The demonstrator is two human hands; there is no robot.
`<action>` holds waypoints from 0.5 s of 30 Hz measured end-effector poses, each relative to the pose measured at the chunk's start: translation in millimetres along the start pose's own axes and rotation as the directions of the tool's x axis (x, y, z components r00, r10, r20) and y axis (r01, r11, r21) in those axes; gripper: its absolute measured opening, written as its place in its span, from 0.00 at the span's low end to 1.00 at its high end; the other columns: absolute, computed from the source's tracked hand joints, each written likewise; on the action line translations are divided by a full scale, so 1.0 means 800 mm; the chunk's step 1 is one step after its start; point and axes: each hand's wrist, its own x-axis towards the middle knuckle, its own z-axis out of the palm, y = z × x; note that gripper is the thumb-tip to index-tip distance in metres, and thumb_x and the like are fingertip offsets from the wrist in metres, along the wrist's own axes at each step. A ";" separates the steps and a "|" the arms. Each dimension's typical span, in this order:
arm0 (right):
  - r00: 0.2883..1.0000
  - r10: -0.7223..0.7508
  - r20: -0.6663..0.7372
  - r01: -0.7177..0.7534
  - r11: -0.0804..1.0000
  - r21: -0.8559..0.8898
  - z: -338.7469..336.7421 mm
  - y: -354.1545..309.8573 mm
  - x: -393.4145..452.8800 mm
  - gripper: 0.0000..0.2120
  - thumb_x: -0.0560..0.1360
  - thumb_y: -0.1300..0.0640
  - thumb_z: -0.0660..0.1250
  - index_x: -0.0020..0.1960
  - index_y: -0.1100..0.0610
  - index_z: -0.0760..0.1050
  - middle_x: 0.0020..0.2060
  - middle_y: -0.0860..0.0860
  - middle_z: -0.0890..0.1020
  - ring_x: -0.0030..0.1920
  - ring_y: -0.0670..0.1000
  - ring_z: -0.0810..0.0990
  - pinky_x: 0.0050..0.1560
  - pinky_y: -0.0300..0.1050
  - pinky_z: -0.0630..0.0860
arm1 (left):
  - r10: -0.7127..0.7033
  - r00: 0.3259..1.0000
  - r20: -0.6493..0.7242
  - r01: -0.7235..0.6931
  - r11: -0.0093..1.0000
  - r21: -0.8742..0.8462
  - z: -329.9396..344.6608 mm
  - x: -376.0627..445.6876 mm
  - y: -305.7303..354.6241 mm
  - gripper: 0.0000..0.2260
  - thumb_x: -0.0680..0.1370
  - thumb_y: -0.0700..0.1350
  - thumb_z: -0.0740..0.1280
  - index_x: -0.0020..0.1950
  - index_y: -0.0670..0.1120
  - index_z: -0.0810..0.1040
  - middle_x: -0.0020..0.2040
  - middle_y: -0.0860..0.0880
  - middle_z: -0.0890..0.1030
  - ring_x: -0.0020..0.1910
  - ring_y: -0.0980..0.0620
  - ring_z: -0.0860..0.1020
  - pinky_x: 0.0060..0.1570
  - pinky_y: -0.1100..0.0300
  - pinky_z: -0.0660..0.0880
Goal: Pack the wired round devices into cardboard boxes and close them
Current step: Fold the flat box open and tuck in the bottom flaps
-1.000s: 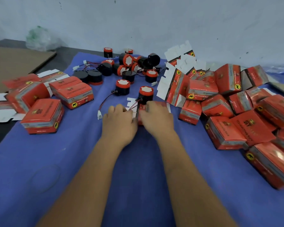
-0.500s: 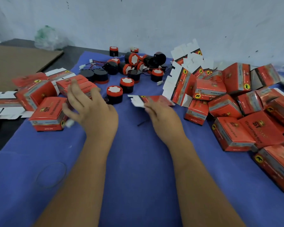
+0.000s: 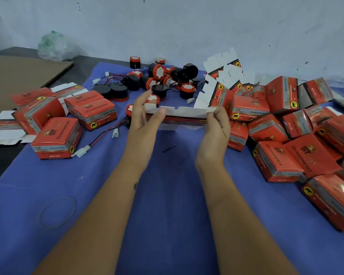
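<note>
The flattened red-and-white cardboard box (image 3: pixel 184 116) lay crosswise between both hands, the left hand (image 3: pixel 145 118) pinching one end, the right hand (image 3: pixel 216 126) the other, both equally near.

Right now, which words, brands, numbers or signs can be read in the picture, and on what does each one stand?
"ST": top of the left box and of a right box.
"12v reversing horn": side of the stacked box, partly blurred.
Black elephant on a yellow circle: a box by the right hand.
Flat box held in both hands: print too blurred.
Other small print: unreadable.
</note>
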 end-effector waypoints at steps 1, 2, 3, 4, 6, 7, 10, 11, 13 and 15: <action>1.000 0.009 0.020 -0.009 1.000 0.004 0.004 0.001 -0.002 0.16 0.80 0.69 0.55 0.37 0.55 0.69 0.36 0.47 0.70 0.41 0.45 0.66 0.46 0.39 0.65 | 0.020 0.999 -0.032 -0.020 1.000 0.002 0.000 0.000 0.000 0.12 0.81 0.47 0.66 0.64 0.56 0.75 0.65 0.63 0.76 0.62 0.68 0.73 0.56 0.74 0.70; 0.999 0.024 0.036 -0.024 1.000 0.009 0.007 0.002 -0.004 0.16 0.79 0.68 0.56 0.36 0.54 0.69 0.35 0.46 0.70 0.41 0.46 0.67 0.46 0.40 0.66 | 0.045 0.996 -0.072 -0.045 0.999 0.004 0.000 0.001 0.002 0.10 0.81 0.47 0.66 0.62 0.52 0.77 0.64 0.56 0.78 0.62 0.62 0.75 0.57 0.70 0.72; 0.998 0.044 0.050 -0.045 0.999 0.017 0.009 0.003 -0.006 0.16 0.79 0.68 0.57 0.36 0.53 0.71 0.35 0.46 0.72 0.41 0.46 0.67 0.46 0.40 0.67 | 0.071 0.992 -0.104 -0.071 0.997 0.002 -0.001 0.001 0.003 0.09 0.81 0.47 0.67 0.60 0.50 0.79 0.63 0.51 0.79 0.62 0.58 0.76 0.58 0.65 0.73; 0.996 0.068 0.065 -0.070 0.997 0.031 0.011 0.005 -0.007 0.17 0.79 0.67 0.58 0.35 0.52 0.72 0.36 0.47 0.73 0.42 0.47 0.68 0.47 0.41 0.68 | 0.099 0.987 -0.124 -0.100 0.995 0.002 -0.003 0.003 0.004 0.08 0.80 0.47 0.67 0.60 0.51 0.79 0.63 0.51 0.80 0.62 0.57 0.77 0.60 0.62 0.74; 0.988 0.120 0.100 -0.127 0.990 0.064 0.013 0.007 -0.007 0.18 0.78 0.65 0.59 0.36 0.49 0.77 0.38 0.49 0.75 0.45 0.50 0.71 0.52 0.46 0.71 | 0.156 0.981 -0.118 -0.154 0.988 0.019 -0.005 0.003 0.007 0.11 0.81 0.48 0.67 0.62 0.60 0.77 0.62 0.61 0.79 0.63 0.63 0.75 0.60 0.66 0.73; 0.983 0.133 0.125 -0.143 0.987 0.074 0.014 0.008 -0.007 0.17 0.78 0.63 0.59 0.37 0.49 0.79 0.39 0.49 0.77 0.47 0.50 0.74 0.55 0.48 0.73 | 0.172 0.979 -0.105 -0.170 0.985 0.031 -0.006 0.003 0.008 0.13 0.81 0.49 0.66 0.63 0.64 0.75 0.62 0.67 0.77 0.65 0.66 0.72 0.60 0.71 0.70; 0.970 0.142 0.198 -0.160 0.984 0.081 0.013 0.007 -0.009 0.14 0.74 0.58 0.60 0.38 0.48 0.83 0.40 0.45 0.82 0.50 0.48 0.78 0.59 0.47 0.74 | 0.167 0.979 -0.116 -0.166 0.986 0.015 -0.008 0.003 0.007 0.16 0.81 0.49 0.65 0.67 0.64 0.70 0.66 0.69 0.73 0.67 0.69 0.68 0.60 0.73 0.68; 0.962 0.153 0.226 -0.174 0.981 0.080 0.013 0.006 -0.009 0.14 0.72 0.56 0.60 0.38 0.48 0.84 0.41 0.45 0.83 0.51 0.49 0.79 0.59 0.46 0.74 | 0.158 0.978 -0.132 -0.159 0.987 0.006 -0.011 0.004 0.006 0.15 0.81 0.49 0.65 0.67 0.62 0.72 0.66 0.67 0.73 0.67 0.68 0.69 0.60 0.72 0.69; 0.940 0.164 0.300 -0.186 0.982 0.045 0.012 0.004 -0.009 0.13 0.70 0.56 0.60 0.34 0.49 0.83 0.44 0.49 0.84 0.53 0.56 0.79 0.59 0.50 0.74 | 0.133 0.975 -0.177 -0.138 0.990 -0.020 -0.014 0.006 0.008 0.14 0.81 0.48 0.65 0.66 0.56 0.74 0.64 0.61 0.75 0.65 0.64 0.72 0.59 0.69 0.71; 0.903 0.153 0.402 -0.171 0.985 0.009 0.014 0.003 -0.011 0.13 0.69 0.59 0.59 0.28 0.50 0.76 0.42 0.52 0.84 0.50 0.58 0.78 0.52 0.54 0.71 | 0.089 0.968 -0.235 -0.105 0.993 -0.054 -0.014 0.007 0.011 0.16 0.81 0.47 0.66 0.69 0.53 0.72 0.68 0.54 0.73 0.65 0.62 0.72 0.63 0.65 0.72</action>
